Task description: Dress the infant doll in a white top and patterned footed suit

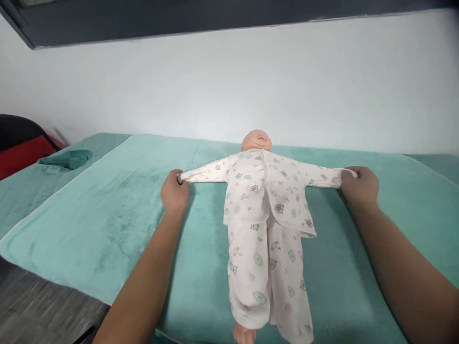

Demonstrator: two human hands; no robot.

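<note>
A baby doll (256,139) lies on its back, head toward the wall, dressed in a white printed top (247,188) and matching trousers (251,267). Both sleeves are stretched straight out sideways. My left hand (175,192) is closed on the cuff of the left-side sleeve (208,173). The end of the right-side sleeve (324,177) is pinched in my right hand (360,187). One bare doll foot (244,333) shows below a trouser leg; the other foot is not visible. The doll's hands are hidden.
A green plush sheet (107,215) covers the bed beneath the doll. White wall (229,86) rises directly behind it, with a dark frame (179,19) above. At the far left are a bunched green cloth (66,160) and a red and black object (25,150). Grey floor (43,301) shows lower left.
</note>
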